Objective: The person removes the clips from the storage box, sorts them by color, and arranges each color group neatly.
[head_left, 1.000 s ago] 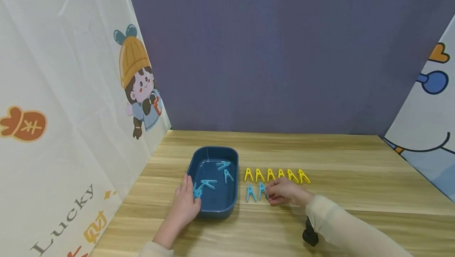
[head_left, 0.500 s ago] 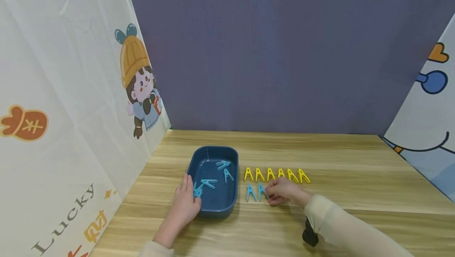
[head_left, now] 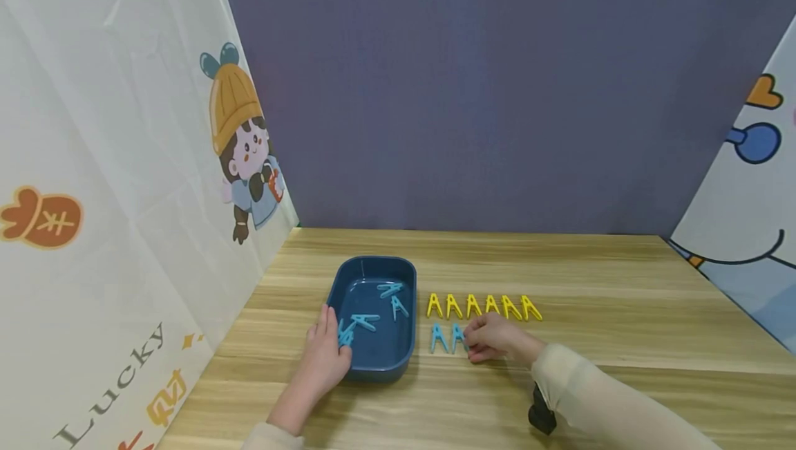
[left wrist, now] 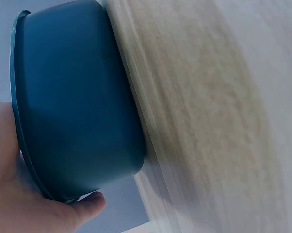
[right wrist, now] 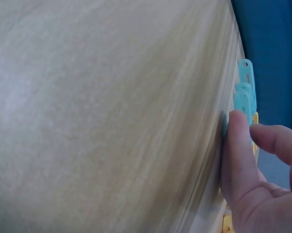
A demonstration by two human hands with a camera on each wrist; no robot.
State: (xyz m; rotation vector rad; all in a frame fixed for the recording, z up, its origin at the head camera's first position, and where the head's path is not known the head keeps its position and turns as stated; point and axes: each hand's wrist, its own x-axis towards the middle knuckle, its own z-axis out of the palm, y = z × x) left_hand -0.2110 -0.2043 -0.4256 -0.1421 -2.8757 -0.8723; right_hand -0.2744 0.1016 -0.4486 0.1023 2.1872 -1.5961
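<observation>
My left hand (head_left: 326, 353) grips the left rim of a dark blue bin (head_left: 413, 325), its thumb against the outside wall in the left wrist view. Inside lie several light blue clothespins (head_left: 365, 322), some partly covered by my fingers. Right of the bin, my right hand (head_left: 497, 337) pinches a light blue clothespin (head_left: 458, 334) flat on the table, its right leg partly hidden. Another light blue clothespin (head_left: 438, 337) lies just left of it. In the right wrist view, thumb and finger meet at the near end of the light blue clothespin (right wrist: 243, 103).
A row of several yellow clothespins (head_left: 454, 306) lies just behind the blue pair, parallel to it. A black object (head_left: 542, 412) hangs under the right sleeve. The wooden table (head_left: 597, 277) ends at a purple-grey back panel (head_left: 485, 104), with a printed sheet (head_left: 124, 160) at left.
The blue clothespin at my right fingers has shifted slightly toward me and straightened beside its neighbour. My left hand and the bin stay in place.
</observation>
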